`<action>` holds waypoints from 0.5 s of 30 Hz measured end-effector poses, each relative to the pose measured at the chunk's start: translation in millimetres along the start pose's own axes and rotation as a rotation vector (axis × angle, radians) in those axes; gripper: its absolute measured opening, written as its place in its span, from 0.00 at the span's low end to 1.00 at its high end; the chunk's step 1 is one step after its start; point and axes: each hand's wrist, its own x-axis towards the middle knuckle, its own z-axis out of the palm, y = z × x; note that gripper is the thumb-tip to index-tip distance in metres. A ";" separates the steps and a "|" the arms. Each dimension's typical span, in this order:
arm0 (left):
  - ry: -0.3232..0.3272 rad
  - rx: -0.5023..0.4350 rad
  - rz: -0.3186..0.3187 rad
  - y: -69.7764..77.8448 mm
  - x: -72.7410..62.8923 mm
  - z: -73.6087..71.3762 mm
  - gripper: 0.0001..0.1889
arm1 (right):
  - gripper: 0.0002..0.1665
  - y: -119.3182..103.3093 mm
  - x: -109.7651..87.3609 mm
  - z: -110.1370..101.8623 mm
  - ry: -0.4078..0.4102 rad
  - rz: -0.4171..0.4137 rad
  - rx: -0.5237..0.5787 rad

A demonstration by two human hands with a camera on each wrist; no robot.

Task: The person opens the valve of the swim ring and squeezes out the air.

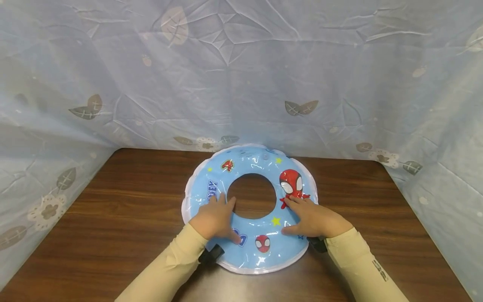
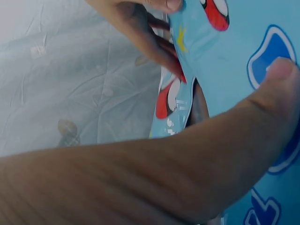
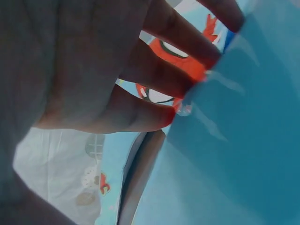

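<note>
A light blue inflatable swim ring (image 1: 250,251) with red masked cartoon figures, yellow stars and blue lettering lies flat on the brown table. My left hand (image 1: 216,219) rests on its left front part, fingers spread toward the hole. In the left wrist view the left thumb (image 2: 281,70) presses on the blue lettering. On the ring's right side lies my right hand (image 1: 317,220), its fingertips by the big red figure (image 1: 291,183). The right wrist view shows the right fingers (image 3: 173,70) spread and fairly straight on the glossy surface.
The wood-grain table (image 1: 124,209) stretches out on both sides of the ring. A pale curtain (image 1: 241,84) with leaf and flower prints hangs along the back and both sides, close to the table edges. Dark wrist straps (image 1: 212,254) sit below the hands.
</note>
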 end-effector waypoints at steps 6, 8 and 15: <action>-0.024 -0.033 0.034 -13.2 7.6 -3.7 0.67 | 0.60 -5.0 -4.2 -3.1 0.003 0.020 -0.014; -0.043 -0.058 0.050 -19.1 10.1 -5.7 0.66 | 0.60 -7.7 -6.1 -4.8 -0.005 0.021 -0.012; -0.046 -0.026 0.093 -41.3 17.1 -13.4 0.60 | 0.57 -17.8 -14.4 -7.5 -0.052 -0.016 0.056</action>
